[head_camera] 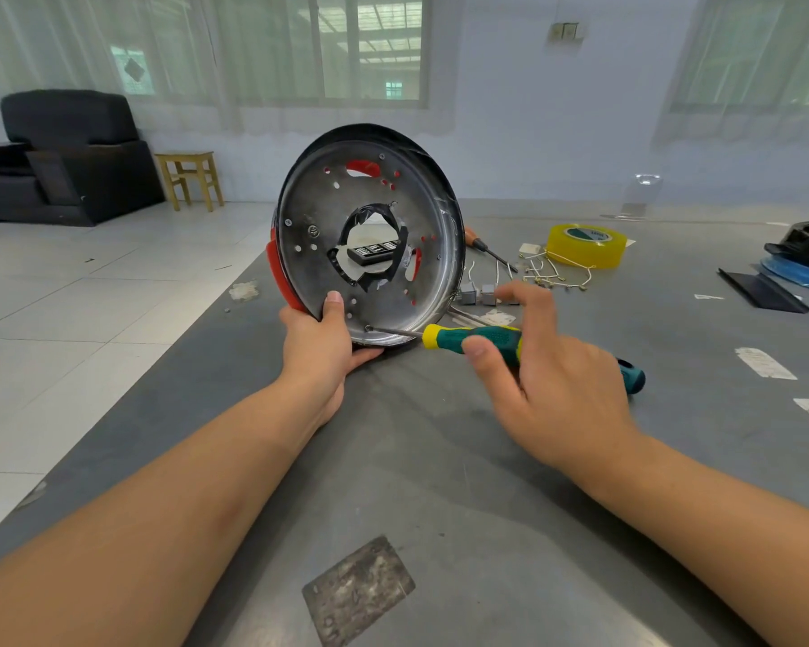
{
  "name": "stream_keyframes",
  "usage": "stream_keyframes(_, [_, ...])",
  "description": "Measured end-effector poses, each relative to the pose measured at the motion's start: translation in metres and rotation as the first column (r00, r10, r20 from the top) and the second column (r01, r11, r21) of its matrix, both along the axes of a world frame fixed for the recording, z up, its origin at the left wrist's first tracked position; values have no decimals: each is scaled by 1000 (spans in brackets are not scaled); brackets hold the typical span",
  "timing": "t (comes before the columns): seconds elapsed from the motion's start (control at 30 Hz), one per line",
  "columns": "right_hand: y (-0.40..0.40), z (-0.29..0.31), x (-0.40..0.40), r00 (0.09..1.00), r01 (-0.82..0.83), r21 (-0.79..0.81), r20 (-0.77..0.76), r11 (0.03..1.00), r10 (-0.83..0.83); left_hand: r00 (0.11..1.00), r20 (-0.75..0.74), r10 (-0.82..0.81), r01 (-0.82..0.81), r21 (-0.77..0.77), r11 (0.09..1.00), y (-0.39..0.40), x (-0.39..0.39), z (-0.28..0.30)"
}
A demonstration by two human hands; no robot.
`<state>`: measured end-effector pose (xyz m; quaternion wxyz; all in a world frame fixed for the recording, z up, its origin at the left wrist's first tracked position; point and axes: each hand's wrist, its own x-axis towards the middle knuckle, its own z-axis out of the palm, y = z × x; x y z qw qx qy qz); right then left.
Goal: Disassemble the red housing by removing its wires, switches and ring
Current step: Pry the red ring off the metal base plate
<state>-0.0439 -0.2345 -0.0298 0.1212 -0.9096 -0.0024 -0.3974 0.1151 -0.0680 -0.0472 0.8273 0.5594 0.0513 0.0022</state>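
Home room, sofa (66,151), wooden stool (190,179), curtained windows (300,49)

A single wide-angle view, from a camera worn on the person's head, looking forward and down along both forearms — they enter from the bottom corners and run toward the middle. The grey table (440,483) fills the lower half and lies close under the lens; the left hand (321,347) and right hand (547,366) sit near mid-frame, within arm's reach. Higher up the view takes in the room beyond — tiled floor (90,291) at left, a far wall with windows (370,49) across the top. Straight lines bow toward the edges. No second view shares the scene
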Motion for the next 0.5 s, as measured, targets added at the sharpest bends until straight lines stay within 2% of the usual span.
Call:
stream_keyframes(0.2, [3,-1,-1,995,-99,29,13,995,99,1000,-1,0,0,-4,1000,0,0,1])
stream_keyframes(0.37, [0,-2,1,1000,-3,-6,-20,1000,3,1000,2,1,-1,0,1000,0,-1,1])
stream_keyframes(0.5, [0,-4,1,993,-112,71,-37,991,115,1000,-1,5,-5,-9,1000,0,-2,2])
